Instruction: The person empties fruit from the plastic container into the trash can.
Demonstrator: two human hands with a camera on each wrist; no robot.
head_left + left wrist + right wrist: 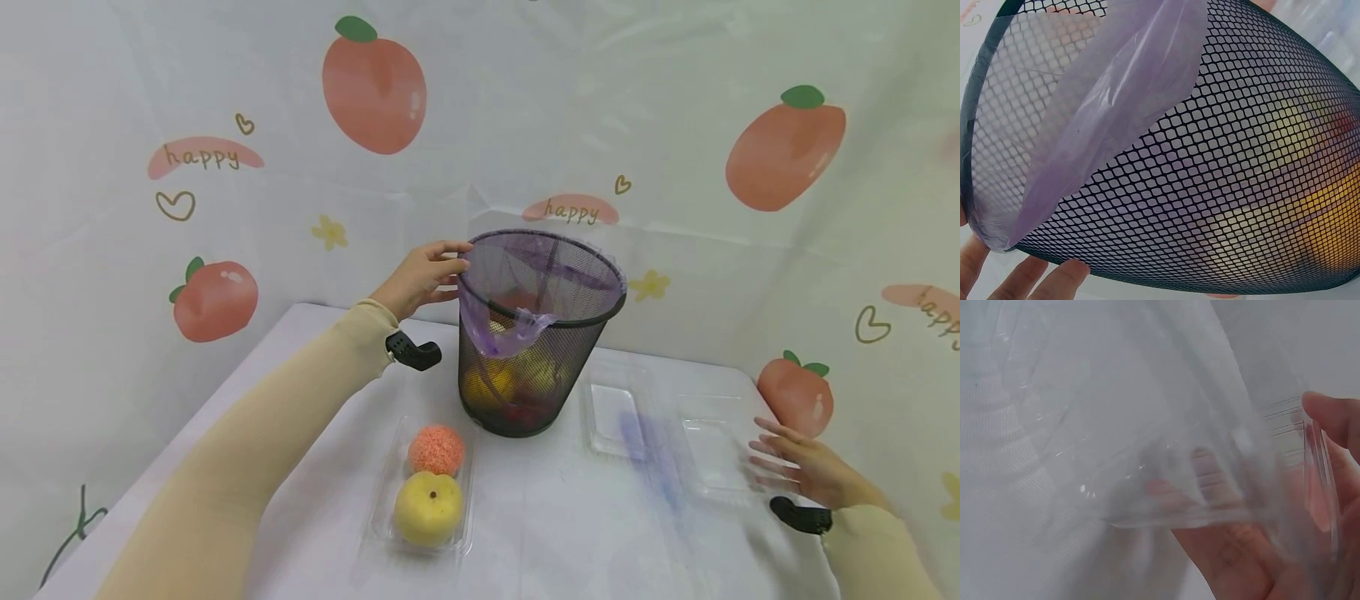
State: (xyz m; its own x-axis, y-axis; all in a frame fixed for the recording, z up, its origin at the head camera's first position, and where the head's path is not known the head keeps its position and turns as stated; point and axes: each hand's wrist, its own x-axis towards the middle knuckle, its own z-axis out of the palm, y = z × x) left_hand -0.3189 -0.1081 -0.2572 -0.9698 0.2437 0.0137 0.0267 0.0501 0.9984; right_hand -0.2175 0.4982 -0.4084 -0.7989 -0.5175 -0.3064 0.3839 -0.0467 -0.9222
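Observation:
A black mesh wastebasket (pixel 547 367), lined with a thin purple bag (pixel 510 333), tilts slightly at the back of the table. Through its mesh show yellow and red fruit (pixel 1329 231). My left hand (pixel 431 271) touches the left side of the rim, fingers extended along the outside. On the right, my right hand (pixel 817 467) holds a clear plastic container (pixel 1147 512) by its edge; the thumb lies at the edge and the fingers show through the plastic. A clear tray (pixel 468 533) in front of the basket carries a pinkish-orange textured ball (pixel 437 450) and a yellow pear-like fruit (pixel 428 510).
Another clear plastic container (pixel 611 417) lies right of the wastebasket, with a blurred purple patch beside it. A white cloth backdrop (pixel 480 100) printed with peaches and lettering hangs behind the white table (pixel 555 533). A green string (pixel 81 525) shows at the lower left.

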